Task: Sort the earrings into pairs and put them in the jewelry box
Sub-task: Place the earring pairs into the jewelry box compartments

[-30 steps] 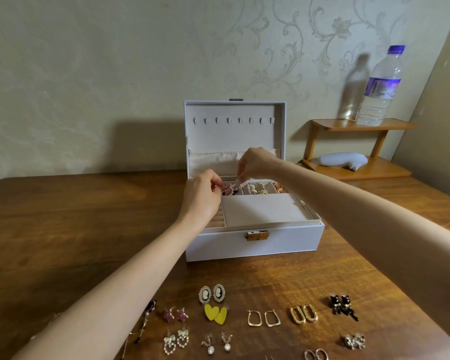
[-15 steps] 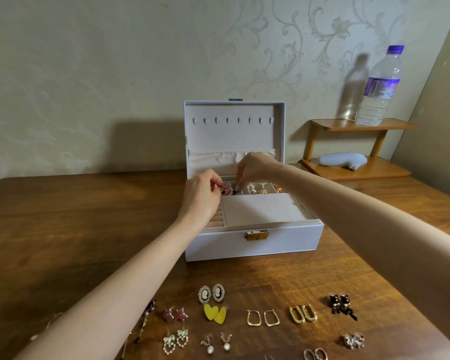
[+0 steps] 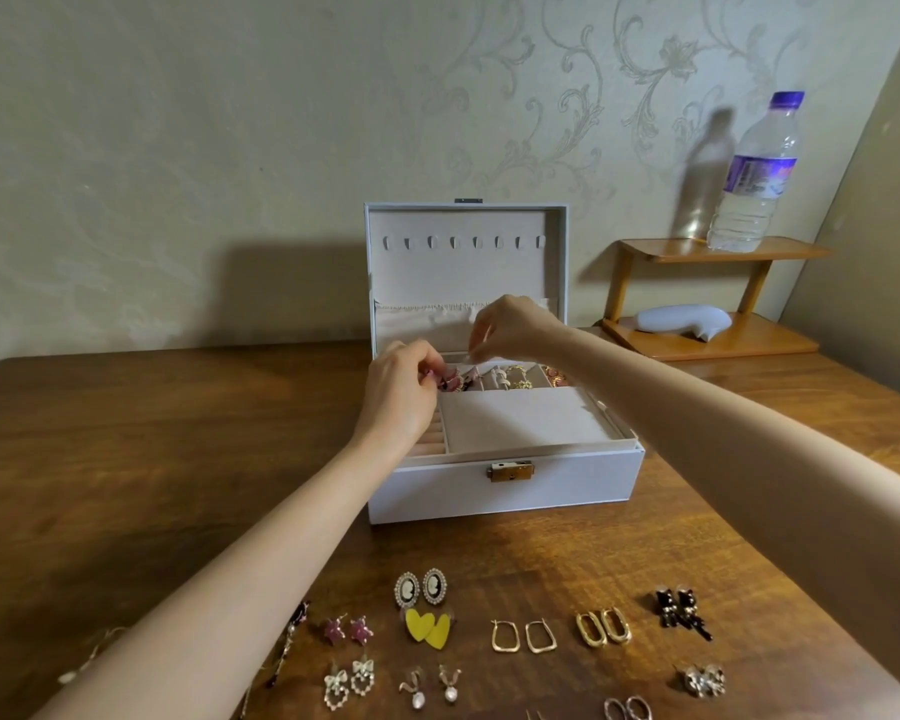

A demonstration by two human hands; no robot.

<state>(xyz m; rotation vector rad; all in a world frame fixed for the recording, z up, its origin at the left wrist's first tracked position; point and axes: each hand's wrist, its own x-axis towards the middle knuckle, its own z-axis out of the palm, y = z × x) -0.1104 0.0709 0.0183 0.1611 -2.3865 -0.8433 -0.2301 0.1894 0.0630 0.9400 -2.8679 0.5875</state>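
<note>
Both forearms outstretched; left hand (image 3: 401, 394) and right hand (image 3: 515, 330) close together, fingers curled.

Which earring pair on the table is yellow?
The heart-shaped pair, directly below the oval cameo pair. None of the other pairs laid out on the table has that colour or shape.

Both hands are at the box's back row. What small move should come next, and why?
Probably settle the pink earring into the back row's left slot and release it: the left hand pinches it right there, slots to its right already hold earrings, and the right hand hovers above.
</note>
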